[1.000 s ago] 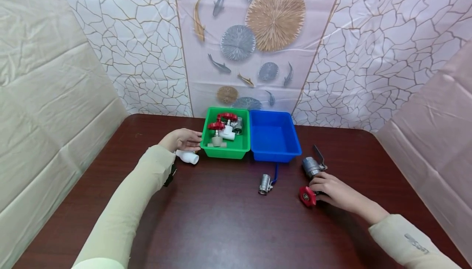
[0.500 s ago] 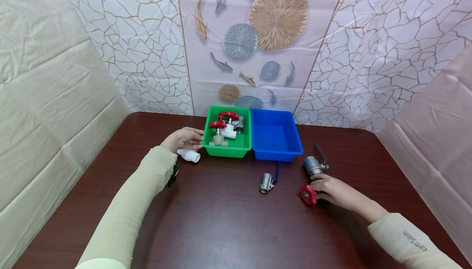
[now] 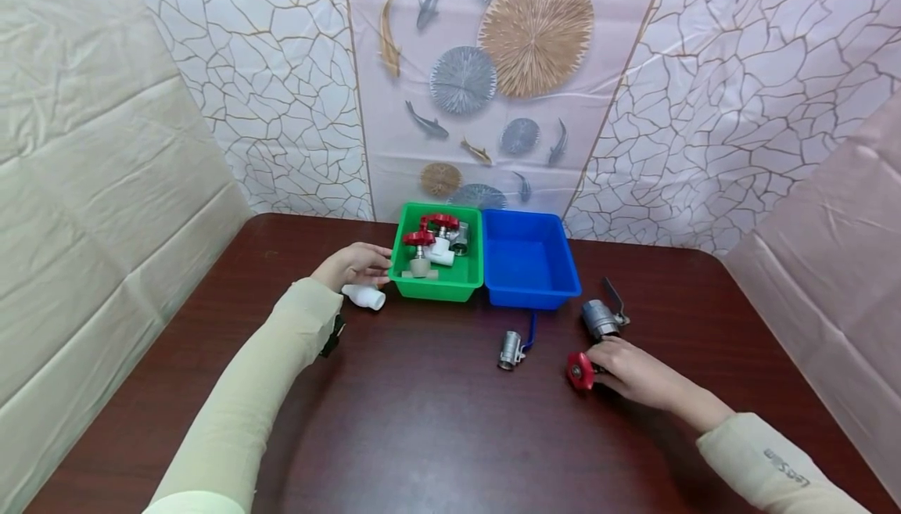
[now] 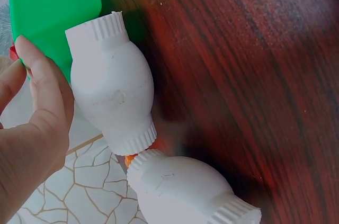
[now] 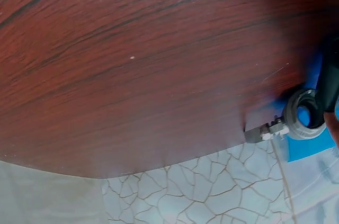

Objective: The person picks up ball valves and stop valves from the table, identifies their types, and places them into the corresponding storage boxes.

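Note:
At the green bin's [image 3: 436, 290] left rim, my left hand [image 3: 357, 264] pinches the edge between thumb and fingers, as the left wrist view shows. Two white plastic ball valves [image 4: 112, 86] with ribbed ends lie beside that hand; in the head view a white valve [image 3: 364, 296] shows below it. My right hand [image 3: 637, 373] grips a valve with a red handwheel [image 3: 580, 371]; the fingers hide most of its body. In the right wrist view its dark body [image 5: 329, 78] shows at the edge. Just behind it lies a large metal ball valve [image 3: 600, 318] with a lever.
Red-wheeled valves [image 3: 420, 239], a white tee-shaped valve [image 3: 439, 251] and a metal fitting [image 3: 459, 239] sit in the green bin. Against it stands a blue bin [image 3: 531, 295]. A small metal valve with a blue lever [image 3: 511, 350] lies in front on the dark wooden table [image 3: 436, 420].
My right hand has shifted slightly left with the red-wheeled valve, away from the large metal valve. The left hand stays at the green bin's rim. The head view has turned a little.

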Motion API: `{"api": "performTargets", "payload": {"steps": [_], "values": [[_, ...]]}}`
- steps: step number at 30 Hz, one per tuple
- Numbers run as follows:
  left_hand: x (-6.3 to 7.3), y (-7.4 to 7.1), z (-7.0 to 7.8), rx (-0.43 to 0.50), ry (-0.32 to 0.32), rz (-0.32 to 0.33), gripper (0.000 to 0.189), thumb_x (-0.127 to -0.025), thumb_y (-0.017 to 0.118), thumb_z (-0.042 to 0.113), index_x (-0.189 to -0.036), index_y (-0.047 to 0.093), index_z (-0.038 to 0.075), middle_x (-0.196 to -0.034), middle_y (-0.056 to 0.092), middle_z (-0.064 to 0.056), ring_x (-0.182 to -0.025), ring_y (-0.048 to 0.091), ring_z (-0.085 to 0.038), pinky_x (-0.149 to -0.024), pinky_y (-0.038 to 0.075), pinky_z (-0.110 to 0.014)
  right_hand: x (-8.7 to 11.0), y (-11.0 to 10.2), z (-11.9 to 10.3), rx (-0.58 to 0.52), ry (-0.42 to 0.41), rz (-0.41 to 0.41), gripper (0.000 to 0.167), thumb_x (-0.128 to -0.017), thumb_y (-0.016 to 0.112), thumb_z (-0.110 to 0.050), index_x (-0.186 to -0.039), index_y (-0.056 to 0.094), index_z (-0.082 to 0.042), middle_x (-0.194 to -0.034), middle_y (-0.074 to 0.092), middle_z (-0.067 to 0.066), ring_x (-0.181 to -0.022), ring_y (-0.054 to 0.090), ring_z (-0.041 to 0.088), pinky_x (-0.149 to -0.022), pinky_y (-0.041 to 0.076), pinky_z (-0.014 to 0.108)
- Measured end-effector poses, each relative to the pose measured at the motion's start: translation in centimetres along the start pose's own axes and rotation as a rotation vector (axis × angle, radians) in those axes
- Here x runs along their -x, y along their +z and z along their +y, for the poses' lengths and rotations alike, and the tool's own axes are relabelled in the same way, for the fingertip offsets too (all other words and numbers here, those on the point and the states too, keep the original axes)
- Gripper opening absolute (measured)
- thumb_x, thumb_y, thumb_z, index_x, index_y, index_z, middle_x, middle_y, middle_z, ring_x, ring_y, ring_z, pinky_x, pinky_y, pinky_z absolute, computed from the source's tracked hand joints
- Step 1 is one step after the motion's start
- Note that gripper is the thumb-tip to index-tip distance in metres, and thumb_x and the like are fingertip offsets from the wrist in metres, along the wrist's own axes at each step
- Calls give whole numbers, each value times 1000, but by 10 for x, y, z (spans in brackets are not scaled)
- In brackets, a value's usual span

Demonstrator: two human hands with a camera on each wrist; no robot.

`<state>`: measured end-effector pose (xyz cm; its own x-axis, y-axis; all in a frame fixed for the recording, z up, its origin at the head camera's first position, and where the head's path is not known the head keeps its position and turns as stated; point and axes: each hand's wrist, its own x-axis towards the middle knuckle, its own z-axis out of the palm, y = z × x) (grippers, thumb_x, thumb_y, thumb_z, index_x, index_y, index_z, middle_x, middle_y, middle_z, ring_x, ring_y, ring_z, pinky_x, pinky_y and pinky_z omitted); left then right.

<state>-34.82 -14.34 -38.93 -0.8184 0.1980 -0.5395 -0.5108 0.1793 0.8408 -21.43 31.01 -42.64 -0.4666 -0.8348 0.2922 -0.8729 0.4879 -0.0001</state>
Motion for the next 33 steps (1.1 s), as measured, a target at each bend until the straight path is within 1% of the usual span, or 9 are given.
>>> {"api": "performTargets", "payload": {"steps": [8, 10, 15, 17, 20, 25, 29, 32, 33], "values": [[1, 1, 1, -2, 3, 7, 48, -96, 47, 1, -143, 40, 5, -95, 51, -5, -71, 57, -10, -65, 53, -18, -9, -2, -10, -26, 185, 24, 34, -73, 76, -2, -98, 56, -15, -85, 56, -11, -78, 51, 1, -66, 48, 23], [1, 1, 1, -3, 1, 10, 48, -96, 48, 1, -142, 40, 5, -94, 51, -5, -71, 57, -10, -64, 53, -18, -12, -3, -11, -29, 197, 38, 36, -71, 76, 0, -97, 54, -16, -83, 55, -12, -76, 51, 0, -65, 47, 21], [1, 1, 1, -2, 1, 16, 48, -95, 48, 1, -142, 40, 5, -94, 51, -5, -70, 57, -10, -65, 54, -18, -19, -4, -13, 15, 183, 100, 47, -67, 78, 1, -102, 48, -7, -86, 59, -3, -76, 59, 6, -64, 50, 22], [1, 1, 0, 0, 3, 16, 48, -95, 48, 1, -142, 40, 5, -93, 51, -5, -70, 57, -10, -65, 54, -18, -22, -4, -15, 19, 202, 98, 50, -68, 77, 1, -108, 48, -4, -88, 61, 0, -77, 60, 8, -64, 51, 24], [1, 1, 0, 3, 4, 17, 48, -95, 48, 1, -142, 40, 4, -94, 52, -5, -70, 57, -10, -65, 54, -18, -27, -6, -18, 33, 202, 89, 46, -71, 74, 1, -111, 52, -7, -89, 61, -1, -79, 57, 8, -66, 51, 26], [1, 1, 0, 4, 6, 18, 48, -95, 48, 1, -143, 39, 4, -98, 51, -6, -71, 57, -10, -65, 54, -18, -37, -10, -17, 129, 103, 121, 37, -72, 67, 0, -106, 58, -10, -84, 59, -3, -78, 52, 10, -66, 48, 28], [1, 1, -1, 0, 8, 15, 48, -95, 48, 1, -143, 39, 4, -96, 51, -6, -69, 58, -10, -64, 54, -18, -47, -14, -15, 236, 12, 154, 22, -90, 45, -11, -106, 59, -7, -84, 58, 2, -79, 53, 18, -66, 48, 33], [0, 1, -1, 3, 7, 15, 49, -95, 49, 1, -143, 39, 4, -92, 52, -4, -68, 58, -9, -63, 54, -18, -55, -17, -14, 326, -45, 170, 42, -98, 20, -20, -103, 59, -7, -86, 58, 5, -78, 54, 22, -66, 48, 34], [0, 1, -1, 6, 6, 16, 49, -95, 49, 1, -143, 39, 4, -91, 52, -4, -67, 58, -9, -63, 53, -18, -58, -18, -15, 351, -60, 171, 45, -98, 17, -21, -103, 59, -7, -87, 59, 5, -78, 54, 23, -67, 48, 35]]}}
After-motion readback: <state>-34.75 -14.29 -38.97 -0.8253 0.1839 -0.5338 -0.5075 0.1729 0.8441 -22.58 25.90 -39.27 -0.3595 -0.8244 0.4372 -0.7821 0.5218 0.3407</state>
